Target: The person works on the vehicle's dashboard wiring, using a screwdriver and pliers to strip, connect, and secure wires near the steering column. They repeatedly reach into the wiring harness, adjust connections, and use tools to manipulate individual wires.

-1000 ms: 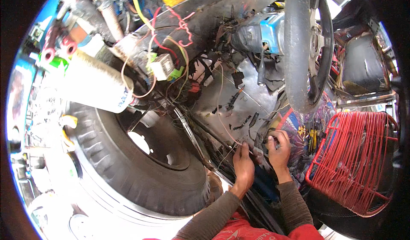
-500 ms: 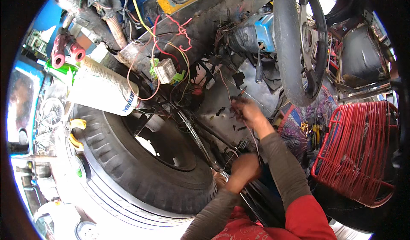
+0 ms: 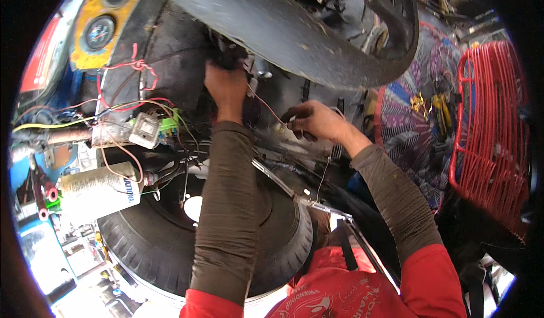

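Note:
My left hand [image 3: 226,88] reaches up beneath the black steering wheel [image 3: 317,40], at the dark parts beside the dash. Its fingertips are lost in shadow, so what they hold is hidden. A thin pale pink wire [image 3: 260,101] runs from beside that hand down toward my right hand [image 3: 314,121], whose fingers are bent closed on it over a dark metal floor plate. Left of my hands are tangled red and yellow wires [image 3: 139,64] and a small silver box [image 3: 144,130] with green pieces.
A large tyre [image 3: 141,250] lies below my arms, with a metal rail [image 3: 326,207] crossing beside it. A cream canister [image 3: 85,188] and yellow gauge panel [image 3: 90,54] are on the left. At right are patterned fabric [image 3: 396,125], yellow-handled tools [image 3: 442,117] and a red corded seat [image 3: 490,137].
My left hand has moved from low by the rail up to the dash under the wheel. My right hand has risen onto the wire. The view has swung round, bringing the steering wheel overhead.

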Motion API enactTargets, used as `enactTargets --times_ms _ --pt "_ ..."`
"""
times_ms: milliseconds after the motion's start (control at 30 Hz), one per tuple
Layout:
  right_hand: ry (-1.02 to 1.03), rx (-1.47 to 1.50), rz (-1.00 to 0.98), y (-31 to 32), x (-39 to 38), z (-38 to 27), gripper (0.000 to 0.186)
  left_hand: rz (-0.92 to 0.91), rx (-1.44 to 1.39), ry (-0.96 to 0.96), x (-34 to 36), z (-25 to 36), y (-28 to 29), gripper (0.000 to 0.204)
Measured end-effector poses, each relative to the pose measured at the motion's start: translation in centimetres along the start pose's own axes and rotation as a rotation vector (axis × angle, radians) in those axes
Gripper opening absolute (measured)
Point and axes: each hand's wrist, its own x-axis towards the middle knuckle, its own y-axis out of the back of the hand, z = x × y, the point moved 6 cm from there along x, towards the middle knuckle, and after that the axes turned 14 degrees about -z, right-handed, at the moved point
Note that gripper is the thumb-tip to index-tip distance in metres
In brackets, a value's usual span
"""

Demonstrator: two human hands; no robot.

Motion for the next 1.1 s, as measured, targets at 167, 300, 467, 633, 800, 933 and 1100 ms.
enactTargets --times_ms 167,300,467,633,800,933,1100 --pt "0.038 0.173 -0.022 -0.1 3.3 0.3 0.039 -0.264 0.243 0.070 1.0 1.4 2.4 0.037" --pt "0.166 0.136 -0.010 -2.0 7.6 -0.7 0.051 -0.400 -0.057 0.406 1.4 4.3 4.3 0.025" --pt "0.218 -0.122 0.377 -2.7 13.5 -2.4 0.064 -0.443 -0.568 0.543 2.3 7.1 5.1 0.021" --pt "0.333 0.227 0.524 -1.0 15.4 -3.0 0.057 -0.424 -0.807 0.521 1.5 8.3 5.5 0.022" --pt "0.282 0.205 0.434 0.1 14.8 -2.9 0.037 -0.424 -0.821 0.505 2.4 8.2 5.4 0.029" --pt "0.230 0.190 0.446 0.7 14.8 -2.0 0.031 -0.394 -0.520 0.477 2.7 7.6 6.6 0.019" --pt "0.139 0.247 0.528 1.9 14.2 0.9 0.029 -0.311 0.012 0.409 2.8 8.6 8.6 0.014"
